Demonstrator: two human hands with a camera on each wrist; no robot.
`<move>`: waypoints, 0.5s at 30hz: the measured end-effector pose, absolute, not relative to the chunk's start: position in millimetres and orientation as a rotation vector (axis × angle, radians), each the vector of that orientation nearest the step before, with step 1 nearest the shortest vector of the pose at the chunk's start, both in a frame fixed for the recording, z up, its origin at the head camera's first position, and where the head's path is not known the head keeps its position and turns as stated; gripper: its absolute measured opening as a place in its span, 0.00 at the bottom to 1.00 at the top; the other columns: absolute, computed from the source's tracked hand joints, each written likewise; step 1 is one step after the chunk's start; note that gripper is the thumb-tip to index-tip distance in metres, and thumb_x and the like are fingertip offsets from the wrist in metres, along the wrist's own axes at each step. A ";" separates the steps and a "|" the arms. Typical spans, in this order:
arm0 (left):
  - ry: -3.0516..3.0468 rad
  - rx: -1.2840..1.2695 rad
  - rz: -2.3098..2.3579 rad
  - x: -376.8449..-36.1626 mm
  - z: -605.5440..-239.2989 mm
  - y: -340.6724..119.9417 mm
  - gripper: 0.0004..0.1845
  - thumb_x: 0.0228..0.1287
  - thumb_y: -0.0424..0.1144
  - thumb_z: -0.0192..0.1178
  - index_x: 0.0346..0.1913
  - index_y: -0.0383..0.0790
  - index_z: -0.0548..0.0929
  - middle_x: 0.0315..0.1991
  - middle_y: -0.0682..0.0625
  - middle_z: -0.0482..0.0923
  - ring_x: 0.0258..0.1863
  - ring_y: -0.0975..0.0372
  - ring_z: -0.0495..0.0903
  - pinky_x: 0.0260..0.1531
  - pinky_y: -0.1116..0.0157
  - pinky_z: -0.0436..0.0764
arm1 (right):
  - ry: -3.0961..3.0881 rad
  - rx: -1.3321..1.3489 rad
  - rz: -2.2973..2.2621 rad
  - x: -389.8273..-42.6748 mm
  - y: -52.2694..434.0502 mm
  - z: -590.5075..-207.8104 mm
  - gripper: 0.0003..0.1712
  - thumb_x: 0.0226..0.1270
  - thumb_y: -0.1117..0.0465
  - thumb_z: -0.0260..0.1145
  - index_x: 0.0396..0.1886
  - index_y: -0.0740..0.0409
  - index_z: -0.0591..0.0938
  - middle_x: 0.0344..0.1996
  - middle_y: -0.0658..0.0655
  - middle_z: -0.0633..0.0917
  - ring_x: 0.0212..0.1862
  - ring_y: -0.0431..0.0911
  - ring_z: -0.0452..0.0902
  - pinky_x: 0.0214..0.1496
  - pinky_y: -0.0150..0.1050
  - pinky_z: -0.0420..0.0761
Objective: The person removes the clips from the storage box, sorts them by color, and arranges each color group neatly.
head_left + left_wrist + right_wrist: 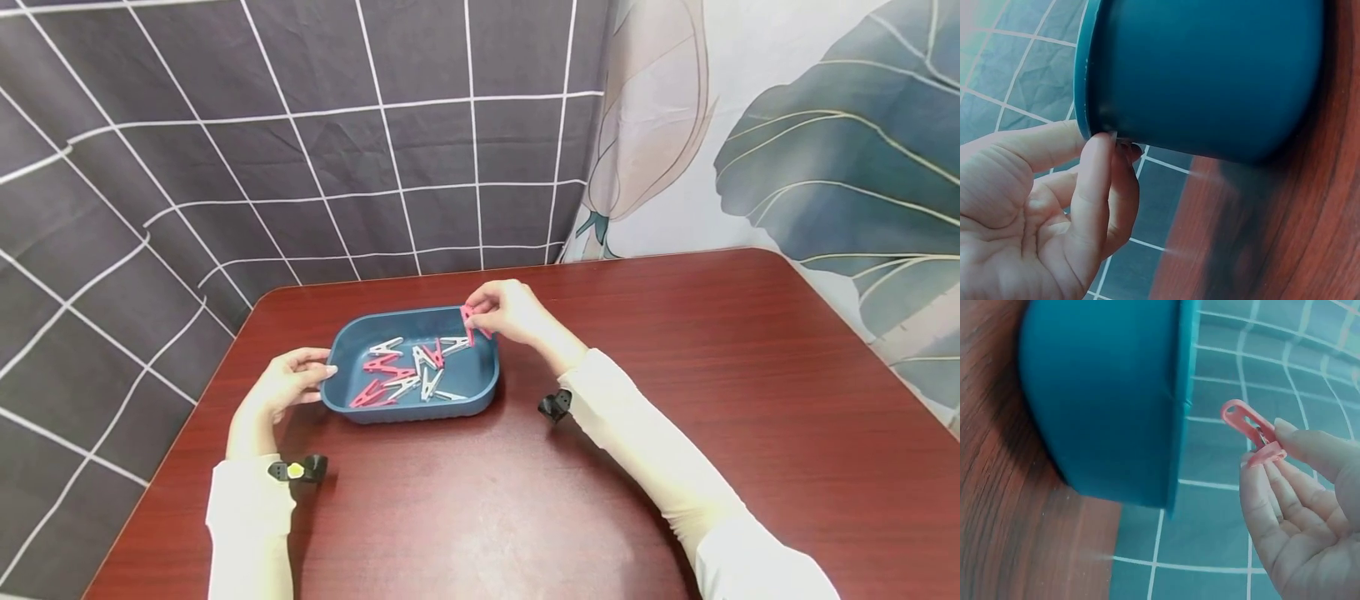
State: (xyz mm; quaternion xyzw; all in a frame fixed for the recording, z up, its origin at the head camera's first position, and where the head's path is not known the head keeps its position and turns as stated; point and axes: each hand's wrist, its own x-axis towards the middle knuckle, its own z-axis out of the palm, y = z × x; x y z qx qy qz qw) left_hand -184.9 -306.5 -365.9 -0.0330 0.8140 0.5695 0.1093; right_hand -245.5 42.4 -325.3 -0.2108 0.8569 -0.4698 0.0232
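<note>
A blue plastic basin (411, 412) with rounded corners stands on the table, holding several pink and white clothespins (431, 383) spread over its floor. My left hand (288, 382) grips the basin's left end, thumb on one side of the rim (1083, 69) and fingers on the other. Above the basin's far right corner, my right hand (512, 312) pinches a pink clothespin (1266, 452) between thumb and fingertips. In the right wrist view that clothespin is up beyond the rim, apart from the basin wall (1104, 406).
The reddish-brown wooden table (675, 350) extends well to the right and toward the front. A dark grey cloth with white grid lines (337, 150) hangs behind and at the left. A leaf-patterned cloth (750, 125) hangs at the right. Each wrist wears a small black camera (555, 406).
</note>
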 end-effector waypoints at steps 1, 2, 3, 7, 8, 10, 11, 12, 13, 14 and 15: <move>2.389 -0.096 1.676 -185.4 -366.0 -306.2 0.29 0.65 0.33 0.58 0.64 0.21 0.61 0.32 0.61 0.81 0.28 0.69 0.81 0.32 0.71 0.83 | 2.638 -0.630 -1.510 -245.8 46.7 -325.6 0.12 0.54 0.64 0.72 0.39 0.64 0.85 0.30 0.59 0.87 0.23 0.40 0.79 0.27 0.30 0.78; 2.386 -0.096 1.677 -185.9 -366.1 -306.1 0.30 0.65 0.34 0.58 0.64 0.21 0.61 0.31 0.61 0.81 0.28 0.69 0.81 0.32 0.71 0.83 | 2.623 -0.612 -1.561 -246.0 51.2 -326.0 0.12 0.54 0.65 0.72 0.39 0.64 0.85 0.29 0.59 0.87 0.22 0.40 0.78 0.28 0.32 0.79; 2.385 -0.097 1.677 -186.2 -366.3 -306.0 0.30 0.65 0.34 0.58 0.64 0.21 0.61 0.31 0.61 0.81 0.28 0.69 0.81 0.32 0.71 0.83 | 2.605 -0.595 -1.608 -246.8 55.6 -327.0 0.12 0.54 0.65 0.71 0.39 0.65 0.85 0.29 0.59 0.87 0.22 0.40 0.78 0.29 0.33 0.80; 2.389 -0.106 1.673 -186.6 -367.5 -306.9 0.30 0.65 0.34 0.58 0.64 0.22 0.61 0.31 0.61 0.80 0.28 0.69 0.81 0.31 0.71 0.83 | 2.545 -0.522 -1.733 -250.0 72.8 -332.4 0.13 0.55 0.67 0.70 0.41 0.70 0.83 0.29 0.62 0.86 0.22 0.40 0.78 0.32 0.40 0.83; 2.391 -0.109 1.671 -186.6 -367.9 -307.4 0.30 0.65 0.34 0.58 0.64 0.22 0.61 0.31 0.61 0.80 0.28 0.69 0.81 0.31 0.71 0.83 | 2.530 -0.495 -1.752 -251.0 76.7 -334.5 0.14 0.56 0.67 0.70 0.41 0.71 0.83 0.29 0.63 0.86 0.23 0.40 0.78 0.32 0.40 0.84; 2.388 -0.114 1.675 -186.6 -368.6 -308.2 0.30 0.65 0.34 0.58 0.64 0.22 0.61 0.31 0.61 0.80 0.28 0.70 0.81 0.31 0.71 0.83 | 2.493 -0.425 -1.791 -252.8 84.2 -338.9 0.16 0.56 0.68 0.69 0.43 0.73 0.81 0.32 0.64 0.86 0.23 0.40 0.79 0.31 0.38 0.84; 2.386 -0.115 1.677 -186.7 -368.9 -308.5 0.30 0.65 0.34 0.58 0.64 0.22 0.61 0.31 0.62 0.81 0.28 0.70 0.81 0.31 0.71 0.83 | 2.475 -0.387 -1.807 -253.7 87.6 -341.5 0.16 0.57 0.69 0.68 0.44 0.74 0.81 0.33 0.65 0.86 0.23 0.40 0.80 0.31 0.36 0.84; 2.385 -0.114 1.678 -186.8 -369.1 -308.6 0.30 0.65 0.34 0.58 0.64 0.22 0.61 0.31 0.62 0.81 0.28 0.70 0.81 0.31 0.71 0.83 | 2.451 -0.346 -1.827 -254.6 90.8 -344.0 0.17 0.57 0.69 0.68 0.45 0.75 0.80 0.33 0.65 0.85 0.23 0.40 0.80 0.30 0.35 0.83; 2.383 -0.113 1.681 -186.8 -369.2 -308.5 0.30 0.66 0.34 0.58 0.65 0.22 0.61 0.31 0.62 0.81 0.28 0.70 0.81 0.31 0.71 0.83 | 2.425 -0.305 -1.843 -255.4 93.7 -346.4 0.17 0.58 0.70 0.68 0.46 0.76 0.79 0.33 0.65 0.85 0.23 0.40 0.80 0.30 0.34 0.83; 2.382 -0.113 1.683 -186.7 -369.2 -308.3 0.30 0.65 0.34 0.58 0.65 0.22 0.61 0.31 0.62 0.81 0.28 0.69 0.81 0.31 0.71 0.83 | 2.403 -0.260 -1.856 -256.1 96.2 -349.0 0.18 0.58 0.70 0.67 0.46 0.77 0.79 0.32 0.64 0.85 0.23 0.39 0.79 0.29 0.33 0.83; 2.381 -0.114 1.685 -186.6 -369.3 -308.1 0.30 0.65 0.34 0.58 0.65 0.22 0.61 0.31 0.62 0.81 0.28 0.69 0.81 0.31 0.71 0.83 | 2.382 -0.222 -1.863 -256.9 98.6 -351.7 0.18 0.58 0.71 0.67 0.46 0.78 0.78 0.31 0.63 0.85 0.22 0.39 0.79 0.29 0.33 0.83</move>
